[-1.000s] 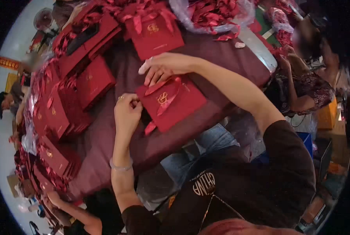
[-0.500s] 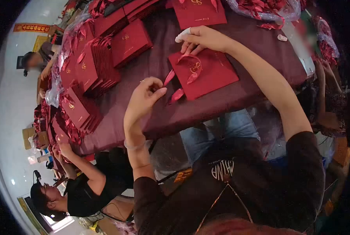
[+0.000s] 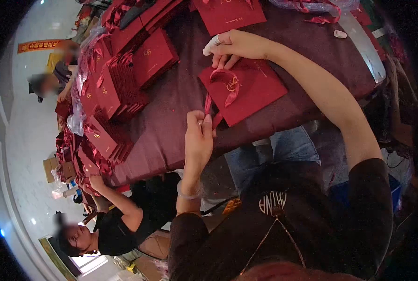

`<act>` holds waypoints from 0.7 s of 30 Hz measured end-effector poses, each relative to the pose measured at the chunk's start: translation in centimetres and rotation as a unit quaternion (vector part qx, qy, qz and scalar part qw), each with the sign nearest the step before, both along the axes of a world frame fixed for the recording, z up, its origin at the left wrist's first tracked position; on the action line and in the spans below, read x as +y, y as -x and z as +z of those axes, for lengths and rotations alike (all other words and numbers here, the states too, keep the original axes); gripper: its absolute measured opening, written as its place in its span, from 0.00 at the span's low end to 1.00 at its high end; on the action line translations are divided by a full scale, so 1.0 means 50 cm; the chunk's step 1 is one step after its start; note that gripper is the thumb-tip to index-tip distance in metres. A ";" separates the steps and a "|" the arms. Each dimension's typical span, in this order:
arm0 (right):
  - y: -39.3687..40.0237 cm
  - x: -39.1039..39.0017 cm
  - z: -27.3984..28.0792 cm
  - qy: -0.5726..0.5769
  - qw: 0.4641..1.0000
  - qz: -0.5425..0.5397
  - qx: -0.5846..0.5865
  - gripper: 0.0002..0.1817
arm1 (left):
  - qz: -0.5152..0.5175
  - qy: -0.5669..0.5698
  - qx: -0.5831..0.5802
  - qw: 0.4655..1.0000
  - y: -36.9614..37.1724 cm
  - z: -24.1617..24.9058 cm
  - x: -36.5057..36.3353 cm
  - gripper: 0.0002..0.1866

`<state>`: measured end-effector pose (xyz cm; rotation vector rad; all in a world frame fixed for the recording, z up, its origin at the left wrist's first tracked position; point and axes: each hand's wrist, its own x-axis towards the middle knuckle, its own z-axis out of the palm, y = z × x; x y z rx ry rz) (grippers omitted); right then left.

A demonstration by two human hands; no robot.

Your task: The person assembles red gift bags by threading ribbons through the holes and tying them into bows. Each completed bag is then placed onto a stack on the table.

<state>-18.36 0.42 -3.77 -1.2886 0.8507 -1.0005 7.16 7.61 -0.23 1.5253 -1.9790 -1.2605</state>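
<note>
A red gift bag (image 3: 260,93) with a gold emblem lies flat and slanted on the cloth-covered table. A red ribbon loop (image 3: 235,89) curves over its face. My left hand (image 3: 199,140) pinches a red ribbon (image 3: 208,104) at the bag's left edge, with the fingers closed. Above it, my right hand (image 3: 237,46) reaches over the bag's upper edge; its curled fingers grip there by the ribbon loop, and part of the grip is hidden. One digit of that hand has a white covering (image 3: 211,44).
Stacked red bags (image 3: 117,89) stand on the left, another red bag (image 3: 155,58) beside them. A further bag (image 3: 232,16) lies beyond my right hand. A small white piece (image 3: 340,34) rests at the right. A co-worker (image 3: 120,220) works at the lower left.
My left hand has moved right, towards the bag, and now has the ribbon drawn straight in its fingers. My right hand stays at the bag's upper edge. The view has shifted slightly.
</note>
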 end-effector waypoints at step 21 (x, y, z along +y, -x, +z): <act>-0.003 0.009 0.012 0.005 0.999 0.006 0.037 0.19 | 0.073 0.166 -0.053 0.982 -0.086 -0.006 -0.030 0.06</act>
